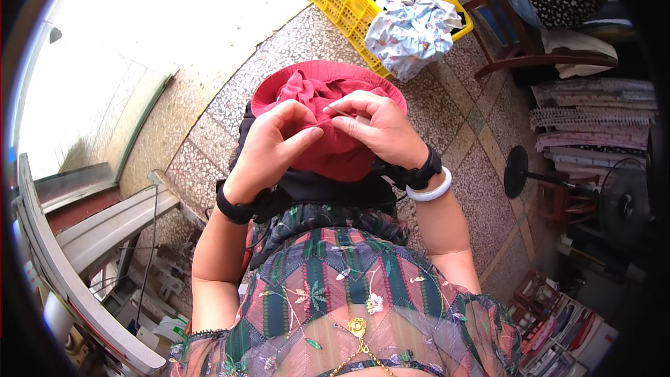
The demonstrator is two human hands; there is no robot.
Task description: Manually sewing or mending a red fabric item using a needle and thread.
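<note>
A crinkled red cloth item [335,157], with a wide curved edge like a hat brim, lies over black cloth on my lap. My left hand [269,141] pinches a bit of the red cloth between thumb and index finger. Close beside it, my right hand [384,125] holds a thin needle-like metal tool [341,111] between its thumb and fingers, over the same cloth. The tool's tip is too small to make out. Each wrist wears a black band, and a pale bangle [430,186] circles my right forearm.
Ahead stands a yellow plastic crate [345,8] heaped with clothes, a light-blue printed garment [411,36] hanging over its rim. A pale machine table [104,298] is at my left. On the right are a pedestal fan [625,196], stacked fabrics [591,115], a wooden chair [515,47] and another person.
</note>
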